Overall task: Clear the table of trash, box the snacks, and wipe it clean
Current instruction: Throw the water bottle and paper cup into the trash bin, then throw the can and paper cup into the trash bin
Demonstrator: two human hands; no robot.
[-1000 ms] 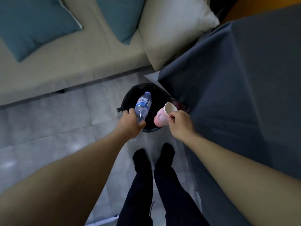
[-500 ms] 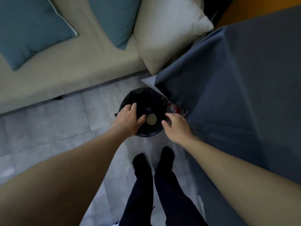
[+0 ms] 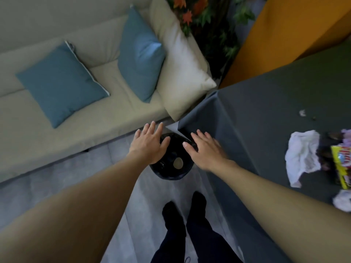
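Both hands were empty, fingers spread straight. Left hand (image 3: pixel 150 144) and right hand (image 3: pixel 206 150) hovered over the black bin (image 3: pixel 171 176), one on each side. The bin stood on the floor at the worktop (image 3: pixel 275 111) corner, near the sofa (image 3: pixel 114 118). A pale disc (image 3: pixel 178 165) lay inside the bin; the rest was too dark to tell. On the worktop, far right: crumpled white tissue (image 3: pixel 302 158), yellow snack pack (image 3: pixel 341 164) just beside it, a white wad (image 3: pixel 343 203) nearer the person, and a small scrap (image 3: pixel 302 112) farther back.
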